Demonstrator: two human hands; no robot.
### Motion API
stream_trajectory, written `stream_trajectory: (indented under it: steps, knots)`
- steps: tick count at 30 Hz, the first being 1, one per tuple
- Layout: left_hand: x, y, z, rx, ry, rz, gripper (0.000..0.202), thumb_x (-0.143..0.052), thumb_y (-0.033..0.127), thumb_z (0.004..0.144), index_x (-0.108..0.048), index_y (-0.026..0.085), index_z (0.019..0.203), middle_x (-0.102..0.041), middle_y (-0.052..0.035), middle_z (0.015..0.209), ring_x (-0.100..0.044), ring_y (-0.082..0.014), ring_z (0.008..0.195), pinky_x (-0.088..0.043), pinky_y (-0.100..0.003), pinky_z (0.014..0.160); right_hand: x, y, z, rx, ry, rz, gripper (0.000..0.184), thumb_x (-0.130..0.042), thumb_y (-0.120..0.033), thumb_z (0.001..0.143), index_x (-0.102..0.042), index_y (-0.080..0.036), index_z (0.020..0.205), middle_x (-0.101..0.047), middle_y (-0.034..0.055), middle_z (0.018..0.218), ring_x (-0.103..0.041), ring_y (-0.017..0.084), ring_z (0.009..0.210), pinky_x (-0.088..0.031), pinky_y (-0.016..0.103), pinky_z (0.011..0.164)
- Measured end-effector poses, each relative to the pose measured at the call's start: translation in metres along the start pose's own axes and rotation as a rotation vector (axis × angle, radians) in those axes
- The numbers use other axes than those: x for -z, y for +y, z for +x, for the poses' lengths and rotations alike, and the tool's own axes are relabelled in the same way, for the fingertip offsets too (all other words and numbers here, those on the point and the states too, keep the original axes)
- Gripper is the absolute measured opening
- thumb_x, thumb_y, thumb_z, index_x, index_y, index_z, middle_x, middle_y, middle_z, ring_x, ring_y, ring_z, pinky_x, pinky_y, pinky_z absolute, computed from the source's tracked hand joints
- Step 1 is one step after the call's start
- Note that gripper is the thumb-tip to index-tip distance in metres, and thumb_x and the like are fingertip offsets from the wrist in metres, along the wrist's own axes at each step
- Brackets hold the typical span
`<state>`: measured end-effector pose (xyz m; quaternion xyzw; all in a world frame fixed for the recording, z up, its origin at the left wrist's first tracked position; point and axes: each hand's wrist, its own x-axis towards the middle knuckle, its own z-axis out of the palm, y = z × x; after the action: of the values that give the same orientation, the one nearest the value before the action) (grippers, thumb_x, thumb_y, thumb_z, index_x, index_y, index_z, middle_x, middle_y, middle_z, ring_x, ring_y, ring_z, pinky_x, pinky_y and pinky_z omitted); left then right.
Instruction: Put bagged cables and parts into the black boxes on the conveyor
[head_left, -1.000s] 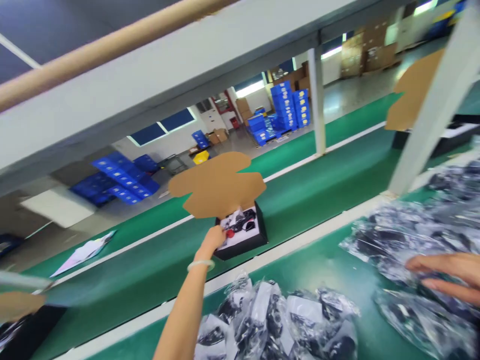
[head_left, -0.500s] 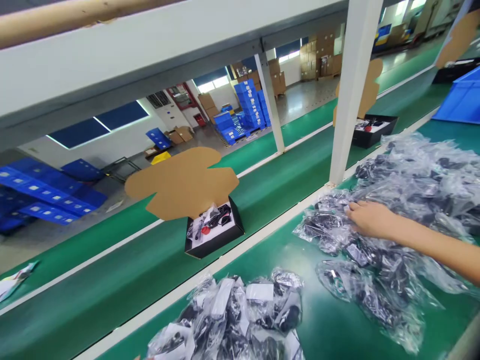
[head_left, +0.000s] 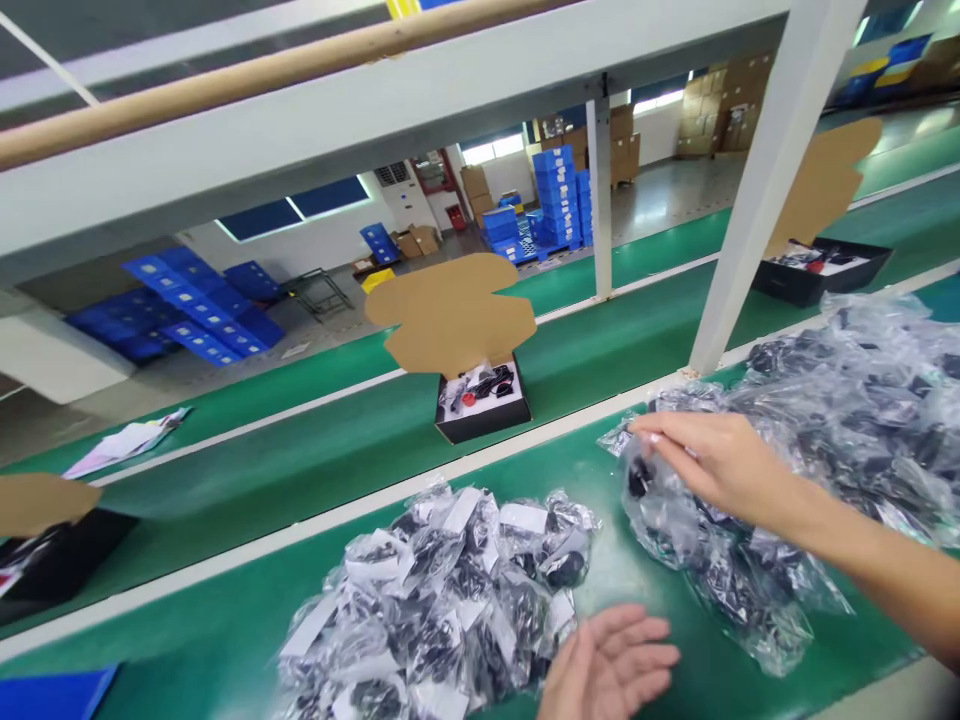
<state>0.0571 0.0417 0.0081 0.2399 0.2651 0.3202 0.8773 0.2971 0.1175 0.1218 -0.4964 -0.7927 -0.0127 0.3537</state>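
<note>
My right hand (head_left: 712, 462) pinches a clear plastic bag with a black part inside (head_left: 654, 492), lifting it at the left edge of a big heap of such bags (head_left: 847, 420) on the right. My left hand (head_left: 607, 665) hovers palm up with fingers spread at the bottom, next to a second pile of bagged black parts with white labels (head_left: 442, 600). Beyond, on the green conveyor belt (head_left: 300, 460), rests a black box (head_left: 484, 400) with its brown cardboard flap raised, holding cables and a red piece.
A white upright post (head_left: 757, 180) rises at the belt's near rail. Another open black box (head_left: 817, 268) sits far right on the belt, a third (head_left: 52, 550) at far left. Papers (head_left: 124, 442) lie beyond the belt. Blue crates (head_left: 191, 305) are stacked in the background.
My right hand has taken hold of a bag and raised it from the heap. My left hand, earlier at the black box and then out of view, now shows open at the bottom.
</note>
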Motion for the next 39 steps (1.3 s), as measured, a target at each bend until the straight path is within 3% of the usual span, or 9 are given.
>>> stream_trajectory:
  steps: [3,8,13,19,24,27,29,35,39]
  knots:
    - [-0.03,-0.01,0.024,0.004,-0.13,-0.289,0.072,-0.064,0.076,0.068,-0.071,0.019,0.111,-0.068,-0.0121,0.12,-0.065,-0.0237,0.107,-0.054,-0.026,0.084,-0.006,-0.033,-0.019,0.04,-0.016,0.21,0.027,-0.04,-0.018,0.098,-0.065,-0.022,0.106,-0.073,0.0025,0.096,-0.07,0.02,0.08,-0.057,0.028,0.069]
    - [-0.025,0.009,0.025,-0.386,0.23,-0.375,0.04,-0.075,0.054,0.074,-0.072,0.025,0.102,-0.068,-0.0057,0.119,-0.054,-0.0226,0.122,-0.041,-0.033,0.108,-0.031,-0.053,-0.071,-0.131,-0.096,0.464,0.026,-0.046,-0.019,0.098,-0.065,-0.03,0.113,-0.073,-0.0023,0.095,-0.071,0.019,0.075,-0.057,0.025,0.065]
    - [-0.007,0.007,0.019,-0.495,0.484,-0.253,0.064,-0.084,0.062,0.054,-0.071,0.023,0.102,-0.073,-0.0076,0.104,-0.065,-0.0281,0.1,-0.047,-0.041,0.1,-0.059,-0.049,-0.095,-0.509,-0.26,0.773,0.027,-0.049,-0.043,0.097,-0.069,-0.026,0.089,-0.069,-0.0002,0.073,-0.065,0.018,0.058,-0.054,0.025,0.052]
    - [-0.012,0.007,0.005,-0.54,0.317,0.016,0.076,-0.081,0.064,0.057,-0.063,0.024,0.118,-0.07,-0.0104,0.109,-0.062,-0.033,0.107,-0.043,-0.049,0.104,-0.078,-0.038,-0.093,-0.694,-0.363,1.021,0.041,-0.053,-0.059,0.093,-0.063,-0.02,0.086,-0.065,0.0023,0.061,-0.06,0.018,0.053,-0.048,0.025,0.049]
    - [0.003,0.008,-0.005,-0.428,0.214,-0.053,0.051,-0.082,0.042,0.071,-0.065,0.019,0.113,-0.069,-0.0111,0.11,-0.063,-0.0275,0.105,-0.05,-0.042,0.094,-0.054,-0.039,-0.073,-0.611,-0.142,0.837,0.031,-0.053,-0.05,0.097,-0.065,-0.023,0.09,-0.063,-0.0001,0.064,-0.057,0.016,0.053,-0.047,0.024,0.051]
    - [0.012,0.004,-0.006,-0.294,0.277,-0.17,0.047,-0.078,0.033,0.076,-0.061,0.02,0.118,-0.068,-0.0101,0.113,-0.066,-0.0203,0.095,-0.054,-0.031,0.082,-0.039,-0.051,-0.055,-0.42,-0.107,0.712,0.022,-0.051,-0.039,0.099,-0.064,-0.025,0.087,-0.062,-0.0017,0.069,-0.058,0.016,0.055,-0.047,0.024,0.054]
    - [0.014,0.0,-0.007,-0.29,0.342,-0.153,0.05,-0.073,0.038,0.081,-0.056,0.02,0.125,-0.063,-0.0125,0.124,-0.064,-0.0212,0.102,-0.053,-0.031,0.085,-0.037,-0.06,-0.045,-0.278,-0.136,0.659,0.02,-0.048,-0.032,0.1,-0.062,-0.025,0.088,-0.063,-0.0019,0.071,-0.059,0.016,0.057,-0.047,0.025,0.055]
    - [0.012,-0.027,-0.013,-0.552,0.428,0.453,0.079,-0.076,0.047,0.075,-0.036,0.03,0.141,-0.039,-0.0088,0.149,-0.034,-0.0297,0.137,-0.036,-0.04,0.11,-0.05,-0.073,-0.027,-0.107,-0.029,0.44,0.015,-0.044,-0.019,0.101,-0.057,-0.021,0.094,-0.06,-0.0038,0.065,-0.054,0.011,0.049,-0.04,0.023,0.049]
    - [0.008,-0.034,-0.009,-0.528,0.505,0.826,0.097,-0.083,0.036,0.069,-0.025,0.027,0.147,-0.029,-0.0104,0.155,-0.03,-0.0318,0.139,-0.026,-0.045,0.116,-0.052,-0.083,-0.025,-0.112,-0.05,0.437,0.016,-0.043,-0.019,0.1,-0.057,-0.02,0.091,-0.061,-0.0036,0.064,-0.055,0.011,0.048,-0.039,0.023,0.047]
